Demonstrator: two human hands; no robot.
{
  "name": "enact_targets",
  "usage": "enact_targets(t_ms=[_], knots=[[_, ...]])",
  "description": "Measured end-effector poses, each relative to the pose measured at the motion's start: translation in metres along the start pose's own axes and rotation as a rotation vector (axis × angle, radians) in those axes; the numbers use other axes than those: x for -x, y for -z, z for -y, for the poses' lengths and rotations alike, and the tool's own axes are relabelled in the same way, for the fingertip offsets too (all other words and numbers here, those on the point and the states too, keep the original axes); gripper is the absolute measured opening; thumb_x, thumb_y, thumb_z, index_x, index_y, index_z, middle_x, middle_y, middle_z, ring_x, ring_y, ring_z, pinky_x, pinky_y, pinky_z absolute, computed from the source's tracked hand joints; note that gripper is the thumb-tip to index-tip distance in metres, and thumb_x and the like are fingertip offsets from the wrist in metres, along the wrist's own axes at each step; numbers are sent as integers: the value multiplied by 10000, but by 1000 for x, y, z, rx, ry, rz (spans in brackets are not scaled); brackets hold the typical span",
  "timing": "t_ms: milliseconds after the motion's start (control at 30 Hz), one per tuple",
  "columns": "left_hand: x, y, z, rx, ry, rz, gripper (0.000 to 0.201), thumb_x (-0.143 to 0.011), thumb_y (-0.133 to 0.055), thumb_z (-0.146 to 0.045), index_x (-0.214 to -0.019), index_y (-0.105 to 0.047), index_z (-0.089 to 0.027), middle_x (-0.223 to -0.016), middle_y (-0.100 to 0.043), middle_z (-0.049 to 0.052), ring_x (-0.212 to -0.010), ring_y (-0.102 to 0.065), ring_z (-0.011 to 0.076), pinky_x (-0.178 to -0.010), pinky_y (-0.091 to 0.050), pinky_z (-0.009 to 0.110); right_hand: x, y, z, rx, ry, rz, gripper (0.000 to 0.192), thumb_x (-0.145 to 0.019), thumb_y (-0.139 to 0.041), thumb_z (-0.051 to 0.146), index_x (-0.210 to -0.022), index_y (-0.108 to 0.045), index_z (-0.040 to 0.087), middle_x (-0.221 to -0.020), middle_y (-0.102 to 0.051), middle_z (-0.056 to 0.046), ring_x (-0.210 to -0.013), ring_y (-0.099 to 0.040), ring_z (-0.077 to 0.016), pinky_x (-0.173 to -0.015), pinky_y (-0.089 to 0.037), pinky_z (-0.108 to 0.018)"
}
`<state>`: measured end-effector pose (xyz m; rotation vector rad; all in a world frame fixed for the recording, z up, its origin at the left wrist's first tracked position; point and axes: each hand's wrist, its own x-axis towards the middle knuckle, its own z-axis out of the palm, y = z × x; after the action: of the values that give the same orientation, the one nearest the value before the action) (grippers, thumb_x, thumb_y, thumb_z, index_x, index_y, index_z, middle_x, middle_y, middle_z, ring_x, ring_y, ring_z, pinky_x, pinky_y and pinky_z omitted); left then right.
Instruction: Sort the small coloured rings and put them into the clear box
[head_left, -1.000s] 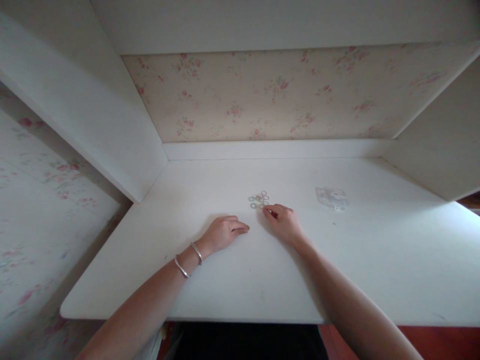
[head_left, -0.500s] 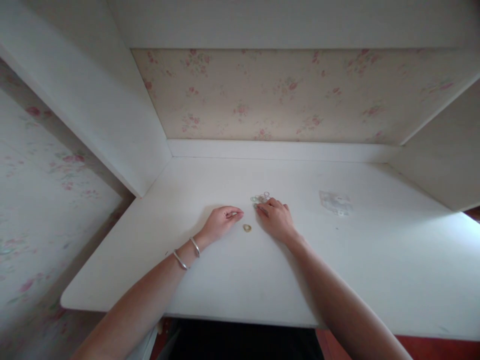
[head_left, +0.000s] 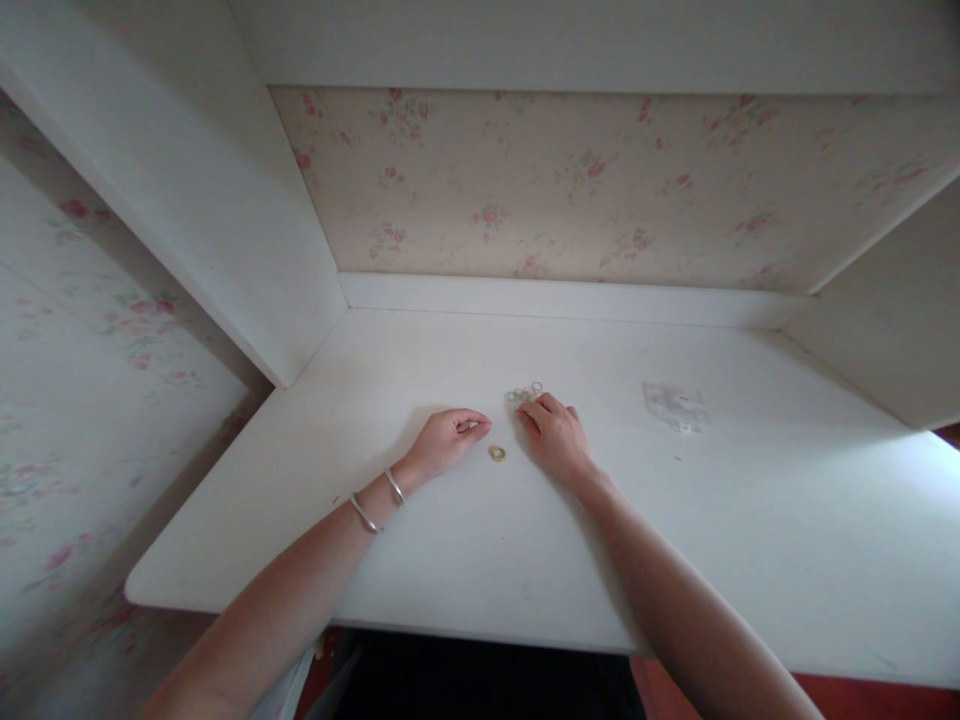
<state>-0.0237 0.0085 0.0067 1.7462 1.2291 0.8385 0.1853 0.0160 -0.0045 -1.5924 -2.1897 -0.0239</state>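
Observation:
My left hand (head_left: 444,440) rests on the white desk with thumb and forefinger tips pressed together. Whatever is in that pinch, if anything, is too small to make out. Just in front of it lies a small yellowish loop (head_left: 492,456), possibly several thin bands together. My right hand (head_left: 558,437) lies palm down with curled fingers at the near edge of a little cluster of thin coloured loops (head_left: 512,396), pale green, pinkish and dark, like small rubber bands. Its thumb and fingertips are close together, and what they hold is hidden.
A clear plastic bag (head_left: 675,408) with pale contents lies to the right on the white desk (head_left: 465,560). White panels stand at the left and right. Behind the desk is a wall with floral paper (head_left: 555,190).
My right fingertips have shifted slightly among the loops. My left hand keeps its pinch and place. The whole view has moved a little.

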Motion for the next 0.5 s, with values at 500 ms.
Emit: enact_targets(t_ms=[500], knots=[[0,1,0,-35,-5,-10,317,-825,-554,-417,-936,-696,-156,-797,-698,41,-739,-612,157,-632,-463,237,34,17,-3,-221,164,-75,254,-941,-428,285,-937,-662,186,-824,-598,-56,-746,-543,-135,-699,-374,-255]])
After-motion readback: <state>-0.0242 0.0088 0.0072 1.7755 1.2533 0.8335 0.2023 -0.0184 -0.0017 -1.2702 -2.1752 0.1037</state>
